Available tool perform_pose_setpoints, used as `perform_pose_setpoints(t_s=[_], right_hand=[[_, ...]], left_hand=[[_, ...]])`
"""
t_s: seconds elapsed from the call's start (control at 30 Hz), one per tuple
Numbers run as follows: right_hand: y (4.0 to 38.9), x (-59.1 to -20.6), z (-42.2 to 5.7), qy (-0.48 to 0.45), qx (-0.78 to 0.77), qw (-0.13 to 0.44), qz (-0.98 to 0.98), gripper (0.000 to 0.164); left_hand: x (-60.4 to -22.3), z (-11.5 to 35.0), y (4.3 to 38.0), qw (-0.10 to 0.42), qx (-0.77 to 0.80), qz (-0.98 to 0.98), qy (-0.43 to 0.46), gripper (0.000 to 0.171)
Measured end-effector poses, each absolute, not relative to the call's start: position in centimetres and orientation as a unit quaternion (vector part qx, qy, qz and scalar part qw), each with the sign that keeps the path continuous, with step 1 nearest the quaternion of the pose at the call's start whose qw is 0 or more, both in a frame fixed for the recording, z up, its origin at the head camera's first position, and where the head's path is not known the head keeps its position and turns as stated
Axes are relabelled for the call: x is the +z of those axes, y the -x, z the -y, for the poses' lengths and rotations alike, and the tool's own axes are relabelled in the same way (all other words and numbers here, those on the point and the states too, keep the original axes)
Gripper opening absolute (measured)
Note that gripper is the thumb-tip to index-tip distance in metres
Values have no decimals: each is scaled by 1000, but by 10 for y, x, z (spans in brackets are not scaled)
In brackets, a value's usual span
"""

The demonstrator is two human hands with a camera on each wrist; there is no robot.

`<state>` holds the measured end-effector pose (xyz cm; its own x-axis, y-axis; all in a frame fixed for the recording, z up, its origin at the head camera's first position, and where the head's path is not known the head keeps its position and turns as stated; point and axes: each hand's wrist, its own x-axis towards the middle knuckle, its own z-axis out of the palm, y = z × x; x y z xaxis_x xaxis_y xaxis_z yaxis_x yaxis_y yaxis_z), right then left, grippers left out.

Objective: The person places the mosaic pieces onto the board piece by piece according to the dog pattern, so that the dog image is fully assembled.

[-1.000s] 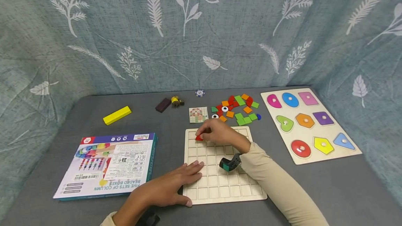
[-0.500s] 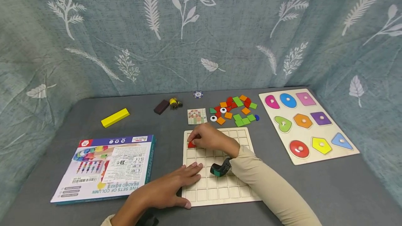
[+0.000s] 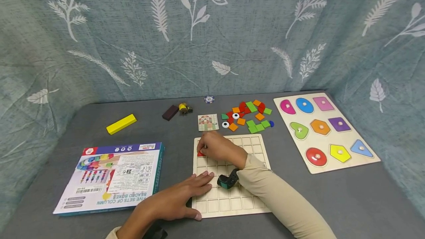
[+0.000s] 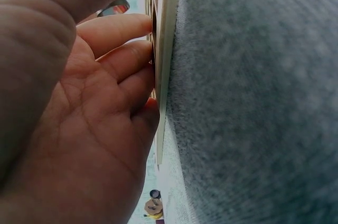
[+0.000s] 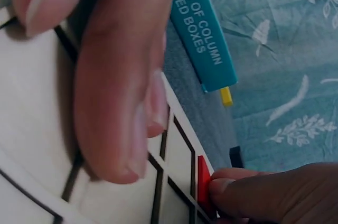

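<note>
With the left hand (image 3: 182,198) steadying the grid board (image 3: 245,141) under extended fingers, the right hand (image 3: 216,147), pinching the red piece (image 3: 200,154) by the board's far-left corner, should align edges before pressing.

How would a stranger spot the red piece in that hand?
Find the gridded board, lower centre in the head view. Near its far left corner, the right hand pinches the red piece. Unlike the other red pieces, loose beyond the board, it is held.
</note>
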<state>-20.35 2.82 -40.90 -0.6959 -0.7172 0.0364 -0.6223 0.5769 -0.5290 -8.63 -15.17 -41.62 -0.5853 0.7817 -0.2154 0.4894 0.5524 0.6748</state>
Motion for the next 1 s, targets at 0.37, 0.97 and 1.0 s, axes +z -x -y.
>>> perform_pose_setpoints(t_s=[0.37, 0.97, 1.0], right_hand=[[207, -408, -39, 365, -306, 118, -871, 15], [228, -405, -105, 294, -376, 70, -876, 16], [229, -405, -108, 291, -375, 64, -878, 16]], left_hand=[[-417, 151, 86, 262, 290, -843, -369, 77], [-416, 152, 86, 269, 291, -844, -363, 77], [-416, 152, 86, 268, 291, -843, -364, 77]])
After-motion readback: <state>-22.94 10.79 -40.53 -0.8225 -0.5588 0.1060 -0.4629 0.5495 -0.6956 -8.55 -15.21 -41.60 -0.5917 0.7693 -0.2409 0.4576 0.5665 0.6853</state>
